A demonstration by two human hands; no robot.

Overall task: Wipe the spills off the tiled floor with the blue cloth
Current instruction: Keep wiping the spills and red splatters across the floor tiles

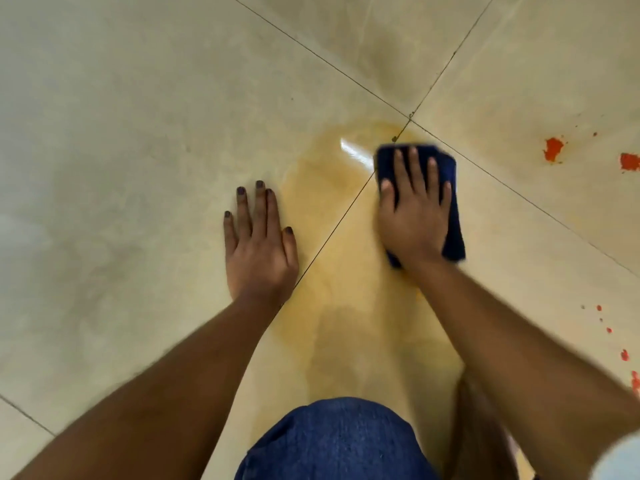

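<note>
A folded dark blue cloth lies flat on the beige tiled floor at the right edge of a wide yellowish wet smear. My right hand presses down on the cloth with its fingers spread, covering most of it. My left hand rests palm-down on the bare tile just left of the smear, holding nothing. Orange-red splotches sit on the tile to the far right, apart from the cloth.
Smaller orange-red drops dot the right edge lower down. Dark grout lines cross near the cloth's top corner. My knee in blue denim is at the bottom centre, over the smear's near end.
</note>
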